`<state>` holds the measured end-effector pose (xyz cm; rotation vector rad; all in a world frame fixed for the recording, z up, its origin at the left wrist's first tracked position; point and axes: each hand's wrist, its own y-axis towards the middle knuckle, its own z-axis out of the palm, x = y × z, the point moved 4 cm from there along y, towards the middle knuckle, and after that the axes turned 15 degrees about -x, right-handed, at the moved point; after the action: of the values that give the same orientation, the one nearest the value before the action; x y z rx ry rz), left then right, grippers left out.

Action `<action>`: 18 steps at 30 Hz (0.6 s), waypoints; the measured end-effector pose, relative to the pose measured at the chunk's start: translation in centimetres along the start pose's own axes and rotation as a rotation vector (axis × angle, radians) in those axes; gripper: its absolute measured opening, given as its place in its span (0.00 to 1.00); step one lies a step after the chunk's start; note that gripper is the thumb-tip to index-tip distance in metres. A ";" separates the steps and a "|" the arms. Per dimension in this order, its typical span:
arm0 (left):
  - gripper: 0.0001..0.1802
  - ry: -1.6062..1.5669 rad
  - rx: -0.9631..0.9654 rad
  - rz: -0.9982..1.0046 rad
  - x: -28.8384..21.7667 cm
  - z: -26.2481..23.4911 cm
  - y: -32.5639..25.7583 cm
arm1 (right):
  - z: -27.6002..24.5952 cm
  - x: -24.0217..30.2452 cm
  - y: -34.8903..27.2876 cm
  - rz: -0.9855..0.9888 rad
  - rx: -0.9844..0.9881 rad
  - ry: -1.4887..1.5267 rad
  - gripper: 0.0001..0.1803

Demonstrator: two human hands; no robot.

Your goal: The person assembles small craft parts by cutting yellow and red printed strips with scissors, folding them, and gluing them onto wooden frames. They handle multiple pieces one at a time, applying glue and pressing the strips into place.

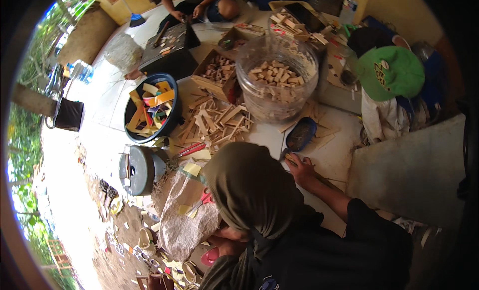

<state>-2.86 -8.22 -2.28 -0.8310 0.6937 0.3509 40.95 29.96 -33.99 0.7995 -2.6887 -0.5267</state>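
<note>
The right grip (301, 168) lies on the pale surface (332, 158), fingers bent over one thin stick (291, 161). Whether they clamp it I cannot tell. The stick is yellowish, slim and flat on the surface under the fingertips.

The left grip (227, 242) is half hidden under the hood, so I cannot tell if it is apart or together. One pink thing (211, 256) is just below it and one sack (187, 217) beside it.

Just above the right grip lies one blue oval tray (301, 134). Farther up stands one clear jar (277, 78) of wood blocks. To its left are a heap of sticks (214, 123), one box (217, 70) and one blue basin (149, 108) of coloured strips.
</note>
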 end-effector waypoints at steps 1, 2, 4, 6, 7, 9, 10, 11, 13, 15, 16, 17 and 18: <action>0.23 0.030 0.020 0.029 0.1 0.6 0.0 | -0.6 -0.2 -0.1 0.032 0.021 0.010 0.25; 0.23 0.061 0.036 0.056 0.2 1.1 -0.1 | -0.9 -0.2 -0.1 0.049 0.040 0.016 0.24; 0.19 0.116 -0.043 0.111 0.3 1.5 -0.4 | -1.5 -0.2 -0.1 0.113 0.059 0.036 0.23; 0.18 0.188 -0.139 0.203 0.1 1.7 0.0 | -1.8 0.0 0.3 0.133 0.059 0.013 0.22; 0.17 0.219 -0.166 0.231 0.2 1.9 0.1 | -1.9 0.0 0.6 0.131 0.053 -0.022 0.22; 0.15 0.216 -0.214 0.211 0.5 2.4 0.7 | -2.5 0.0 1.3 0.132 0.068 -0.003 0.22; 0.18 0.209 -0.283 0.213 0.5 2.6 1.2 | -3.0 0.0 1.7 0.136 0.090 0.051 0.22; 0.18 0.138 -0.255 0.199 0.9 3.4 1.2 | -3.3 -0.2 2.3 0.197 0.177 0.085 0.22; 0.18 0.133 -0.316 0.203 0.9 4.6 1.6 | -5.2 -0.5 3.5 0.338 0.215 0.195 0.20; 0.19 0.050 -0.322 0.194 0.7 5.8 2.5 | -6.1 -0.5 6.4 0.491 0.169 0.319 0.20; 0.19 0.039 -0.318 0.187 0.5 6.4 2.8 | -6.8 -0.4 7.7 0.554 0.079 0.397 0.20; 0.19 0.027 -0.312 0.186 0.3 6.9 3.2 | -7.1 -0.3 9.4 0.630 -0.003 0.481 0.20; 0.19 0.017 -0.305 0.183 0.2 7.4 3.6 | -6.9 -0.3 11.7 0.636 -0.063 0.574 0.21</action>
<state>-1.56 -0.15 -0.87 -1.0631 0.7450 0.6260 38.29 37.40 -22.99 0.0267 -2.1910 -0.1806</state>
